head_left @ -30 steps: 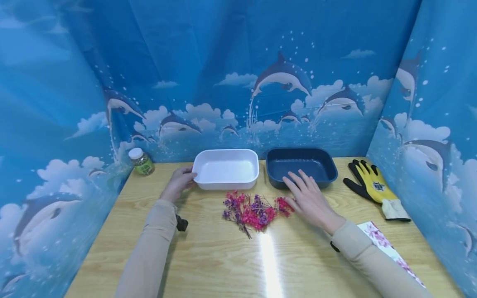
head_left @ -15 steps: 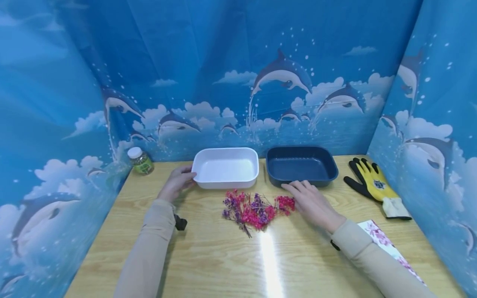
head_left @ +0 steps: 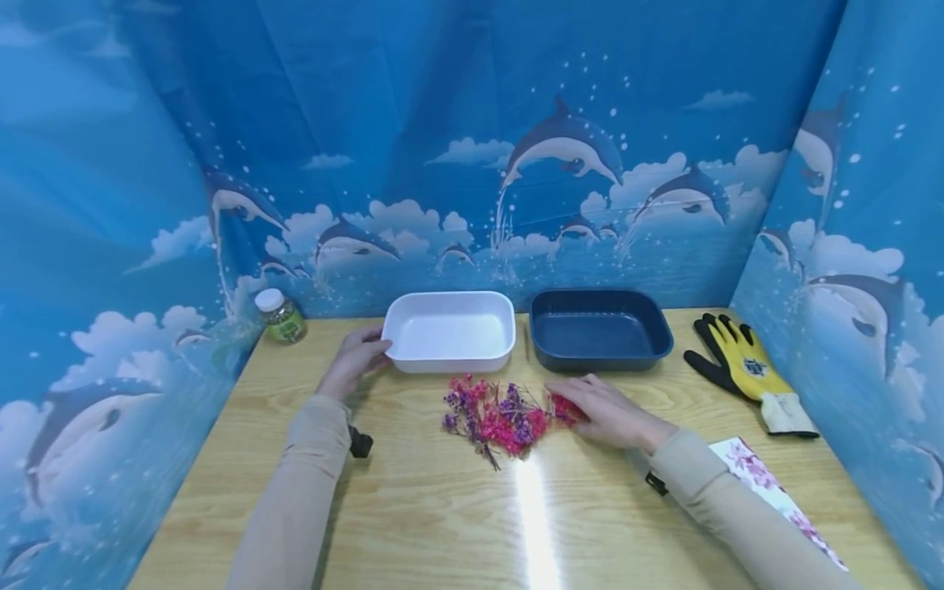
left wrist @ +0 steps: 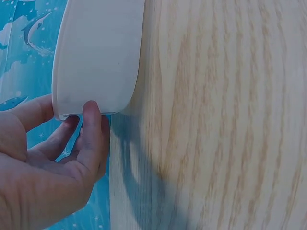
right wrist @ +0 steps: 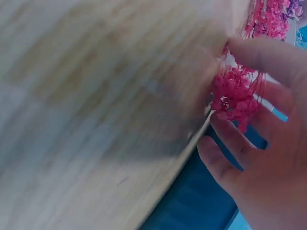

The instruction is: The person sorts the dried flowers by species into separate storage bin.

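In the head view my left hand (head_left: 354, 360) holds the left end of a white rectangular dish (head_left: 450, 328). The left wrist view has the thumb at the dish's rim and bent fingers against its end wall. My right hand (head_left: 608, 410) is low over the table at the right end of a bunch of pink and purple dried flowers (head_left: 505, 418). Its thumb and bent fingers close around a pink flower cluster (right wrist: 235, 96), seen in the right wrist view. The other sprigs lie loose on the wood.
A dark blue rectangular dish (head_left: 601, 332) stands right of the white one. A lidded jar (head_left: 283, 318) is at the back left. On the right lie a yellow and black work glove (head_left: 748, 369) and a flower-printed item (head_left: 767, 487). Dolphin-print cloth walls (head_left: 457, 164) enclose the table.
My right hand has come down and slightly toward me, from spread fingers by the blue dish to bent fingers around the pink flowers. The left hand stays at the white dish.
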A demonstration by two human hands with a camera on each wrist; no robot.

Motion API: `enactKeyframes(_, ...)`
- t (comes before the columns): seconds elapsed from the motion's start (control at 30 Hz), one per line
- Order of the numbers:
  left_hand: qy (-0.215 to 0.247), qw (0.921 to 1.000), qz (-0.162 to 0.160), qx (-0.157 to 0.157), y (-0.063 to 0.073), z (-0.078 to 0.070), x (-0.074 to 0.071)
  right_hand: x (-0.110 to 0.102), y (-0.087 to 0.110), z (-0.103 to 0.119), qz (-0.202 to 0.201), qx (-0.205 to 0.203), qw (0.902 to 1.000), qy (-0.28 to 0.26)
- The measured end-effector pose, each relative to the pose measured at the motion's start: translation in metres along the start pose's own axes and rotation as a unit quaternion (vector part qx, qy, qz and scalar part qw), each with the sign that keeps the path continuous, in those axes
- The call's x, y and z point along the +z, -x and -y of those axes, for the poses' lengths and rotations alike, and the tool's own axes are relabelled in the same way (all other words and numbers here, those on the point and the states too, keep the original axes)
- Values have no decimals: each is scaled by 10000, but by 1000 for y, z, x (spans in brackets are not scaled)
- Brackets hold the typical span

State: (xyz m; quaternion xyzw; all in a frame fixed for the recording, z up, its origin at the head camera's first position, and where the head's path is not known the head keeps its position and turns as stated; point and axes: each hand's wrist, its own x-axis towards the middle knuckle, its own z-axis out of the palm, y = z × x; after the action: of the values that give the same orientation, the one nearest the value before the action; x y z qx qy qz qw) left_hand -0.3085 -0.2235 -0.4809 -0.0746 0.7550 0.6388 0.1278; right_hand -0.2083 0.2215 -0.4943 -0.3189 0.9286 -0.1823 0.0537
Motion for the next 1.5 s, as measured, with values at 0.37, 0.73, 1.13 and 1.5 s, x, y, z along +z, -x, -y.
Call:
enactKeyframes(0.37, -157, 9997, -87, -135, -2, -4, 3, -14, 8, 1, 80, 673, 9899, -1244)
enactKeyframes(0.73, -272, 9994, -187, -145, 1, -3, 5, -15, 11, 7, -450, 518, 9720, -2249)
enactKeyframes(1.13, -231, 9993, -215, -193, -3, -1, 5, -19, 12, 7, -440, 481, 9478, -3120)
enactKeyframes(1.5, -183, 9995, -171, -167, -2, 1, 5, -23, 11, 11, -306, 981, 9389, -3285)
